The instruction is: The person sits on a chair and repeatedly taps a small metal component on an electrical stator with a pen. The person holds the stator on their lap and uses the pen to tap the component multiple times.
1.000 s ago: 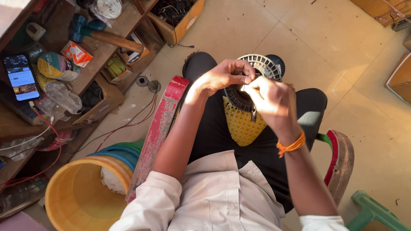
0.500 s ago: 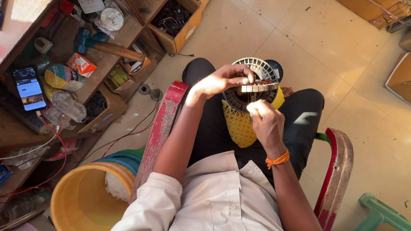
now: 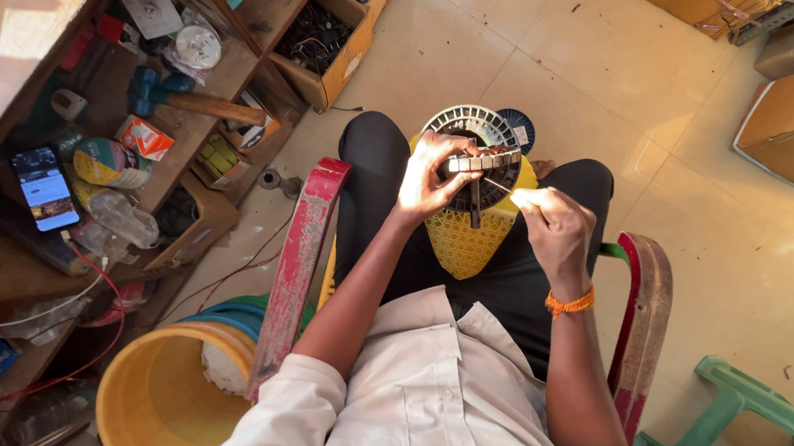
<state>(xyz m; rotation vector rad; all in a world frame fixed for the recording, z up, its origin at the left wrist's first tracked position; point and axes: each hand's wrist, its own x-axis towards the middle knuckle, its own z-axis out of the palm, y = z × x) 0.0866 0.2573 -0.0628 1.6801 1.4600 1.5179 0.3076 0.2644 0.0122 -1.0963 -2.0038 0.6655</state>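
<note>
Sitting in a red-armed chair (image 3: 297, 272) beside a cluttered wooden workbench (image 3: 4, 69), the person seems mid-way through working on a round slotted motor core (image 3: 481, 154) resting on the lap. The left hand (image 3: 430, 178) grips its rim, fingers curled. The right hand (image 3: 556, 231) pinches something thin, too small to tell. Any next move looks delicate; chair arms hem both elbows, the floor ahead lies open.

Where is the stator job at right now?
In hand: left hand steadies the round slotted stator on the lap over a yellow cloth; right hand pinches something thin beside it. Whether windings are done or left is too small to tell.
</note>
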